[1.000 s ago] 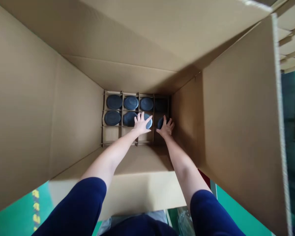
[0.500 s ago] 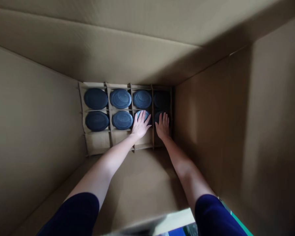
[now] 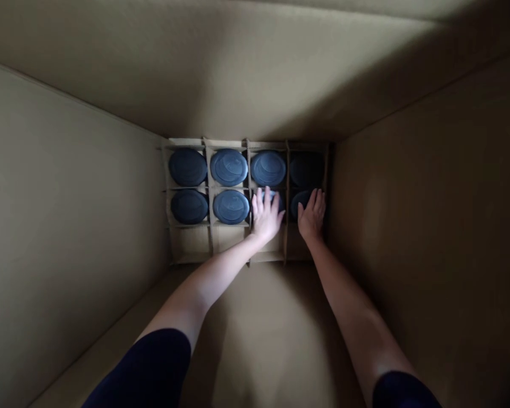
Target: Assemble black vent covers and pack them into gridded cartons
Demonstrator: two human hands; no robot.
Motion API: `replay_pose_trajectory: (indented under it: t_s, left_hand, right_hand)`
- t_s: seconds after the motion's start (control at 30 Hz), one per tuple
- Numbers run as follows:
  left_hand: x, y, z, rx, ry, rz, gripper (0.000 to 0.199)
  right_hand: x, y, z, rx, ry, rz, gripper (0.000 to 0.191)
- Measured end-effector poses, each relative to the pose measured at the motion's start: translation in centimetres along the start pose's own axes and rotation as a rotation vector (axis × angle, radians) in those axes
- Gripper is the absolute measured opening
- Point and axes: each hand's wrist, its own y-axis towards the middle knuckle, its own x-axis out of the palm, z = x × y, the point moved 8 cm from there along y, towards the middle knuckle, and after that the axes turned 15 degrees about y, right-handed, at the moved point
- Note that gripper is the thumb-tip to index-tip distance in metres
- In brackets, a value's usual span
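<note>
The left hand (image 3: 266,216) and the right hand (image 3: 311,215) reach down into a corrugated carton (image 3: 68,198) from 6 o'clock, with a navy left sleeve (image 3: 142,368) and a navy right sleeve (image 3: 397,391) at the lower edge of the view. A cardboard divider grid (image 3: 209,215) sits at the bottom of the carton, at the centre of the view, and is four columns wide. Its cells hold round dark blue lids (image 3: 228,168), arranged in two rows of four; what lies beneath the lids cannot be determined. The left hand is palm down, with the fingers extended and spread, not clenched, and the fingertips pointing to 12 o'clock. It lies over the third lid (image 3: 272,197) of the row nearer the person and hides most of it. The right hand is in the same open, palm-down position over the fourth lid (image 3: 300,203) of that row, which shows at the hand's 10 o'clock side. A divider strip (image 3: 287,226) stands between the two hands. Whether either hand is pressing on its lid or only resting there cannot be determined, and no closed grip is visible. Another lid (image 3: 230,206) lies just beside the left hand at 9 o'clock. The far row lies at 12 o'clock from both hands, in deeper shadow toward the carton's 3 o'clock side.
</note>
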Motion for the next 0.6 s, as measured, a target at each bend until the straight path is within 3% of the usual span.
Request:
replay_pose_trajectory:
  t_s: [0.1, 0.23, 0.37, 0.5, 0.6]
  left_hand:
    - [0.5, 0.1, 0.4, 0.026, 0.012, -0.044, 0.065]
    - [1.4, 0.6, -0.7, -0.023, 0.031, -0.030, 0.073]
    - [1.8, 0.6, -0.7, 0.028, 0.027, -0.035, 0.075]
    - [1.1, 0.6, -0.4, -0.002, -0.003, -0.099, 0.072]
    - [-0.4, 0.9, -0.4, -0.051, -0.010, -0.190, 0.073]
  right_hand:
    - [0.6, -0.4, -0.5, 0.003, -0.024, 0.006, 0.075]
    - [1.9, -0.7, -0.5, -0.058, -0.078, -0.060, 0.077]
    - [1.8, -0.6, 0.0, -0.020, -0.100, -0.085, 0.078]
    - [0.1, -0.6, -1.8, 0.079, -0.107, -0.232, 0.080]
    - [-3.6, -1.8, -6.2, 0.062, -0.144, -0.354, 0.079]
